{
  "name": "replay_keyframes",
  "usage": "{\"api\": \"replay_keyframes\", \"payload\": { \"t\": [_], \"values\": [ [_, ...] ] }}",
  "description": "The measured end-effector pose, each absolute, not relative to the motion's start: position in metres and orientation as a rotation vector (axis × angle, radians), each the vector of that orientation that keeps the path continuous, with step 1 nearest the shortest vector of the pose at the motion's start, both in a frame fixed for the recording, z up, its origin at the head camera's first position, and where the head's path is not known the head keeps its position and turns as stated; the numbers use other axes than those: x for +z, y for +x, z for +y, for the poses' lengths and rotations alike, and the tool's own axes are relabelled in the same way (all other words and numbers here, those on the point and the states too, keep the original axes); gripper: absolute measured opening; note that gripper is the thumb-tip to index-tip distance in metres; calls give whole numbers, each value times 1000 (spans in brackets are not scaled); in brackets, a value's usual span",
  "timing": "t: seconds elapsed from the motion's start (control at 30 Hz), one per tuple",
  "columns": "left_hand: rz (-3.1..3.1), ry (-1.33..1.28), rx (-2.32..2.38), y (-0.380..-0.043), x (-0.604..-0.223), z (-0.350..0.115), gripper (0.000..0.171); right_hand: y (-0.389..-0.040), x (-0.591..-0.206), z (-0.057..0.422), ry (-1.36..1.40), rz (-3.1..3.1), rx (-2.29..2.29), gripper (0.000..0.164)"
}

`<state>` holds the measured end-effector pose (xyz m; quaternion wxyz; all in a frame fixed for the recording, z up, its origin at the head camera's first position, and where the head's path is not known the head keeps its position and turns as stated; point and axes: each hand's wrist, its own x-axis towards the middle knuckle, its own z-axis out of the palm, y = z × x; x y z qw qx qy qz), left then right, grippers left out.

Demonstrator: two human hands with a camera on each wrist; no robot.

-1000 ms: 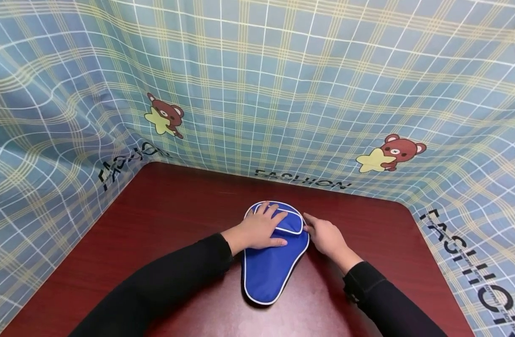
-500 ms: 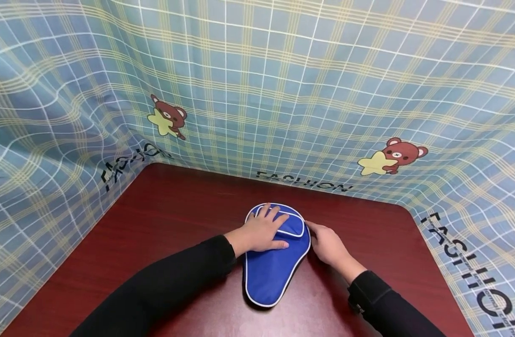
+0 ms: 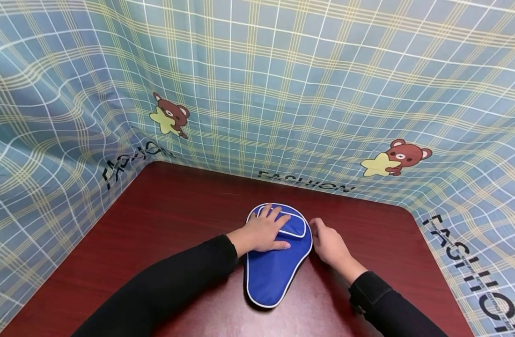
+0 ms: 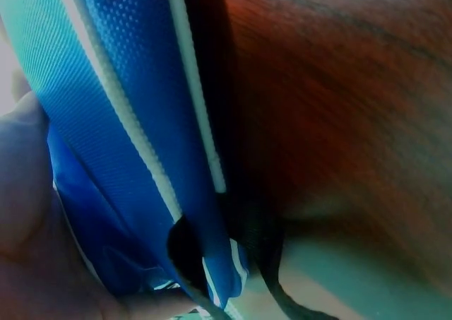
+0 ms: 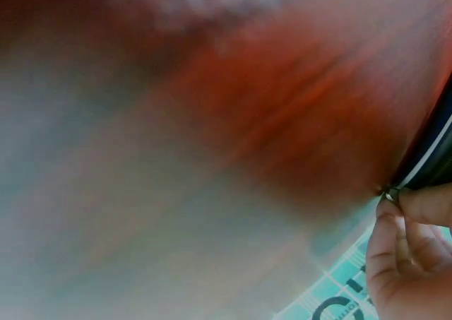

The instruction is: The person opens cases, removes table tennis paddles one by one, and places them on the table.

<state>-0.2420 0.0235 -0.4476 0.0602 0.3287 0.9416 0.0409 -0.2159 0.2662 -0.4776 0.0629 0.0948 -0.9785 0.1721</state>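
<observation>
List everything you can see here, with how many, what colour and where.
Case: one, blue with white edging, on the table
Pocket: one, blue with white edging, on the case's wide end
Strap: one visible, black, at the case's edge
Metallic-looking piece: one, pale, at the case's edge
Table: one, dark red, underneath
Cloth: blue with white and yellow lines, around the table
Printed bears: two, brown, on the cloth
Printed stars: two, yellow, against the bears
FASHION lettering: three, black, low on the cloth
Sleeves: two, black, foreground
Left hand: one, bare, resting on the case
Right hand: one, bare, pinching the metallic-looking piece
</observation>
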Motion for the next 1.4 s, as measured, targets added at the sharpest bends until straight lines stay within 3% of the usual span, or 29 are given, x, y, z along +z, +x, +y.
{"api": "replay_keyframes", "payload": {
  "t": [0.27, 0.7, 1.4],
  "values": [
    [2857, 991, 115, -241, -447, 23, 85, -209, -481, 267, 410, -2898, 423, 23],
    [2863, 971, 103, -240, -449, 25, 85, -196, -476, 266, 520, -2846, 378, 25],
    [2891, 991, 43, -239, -451, 25, 84, -182, -475, 258, 394, -2948, 443, 26]
  ]
}}
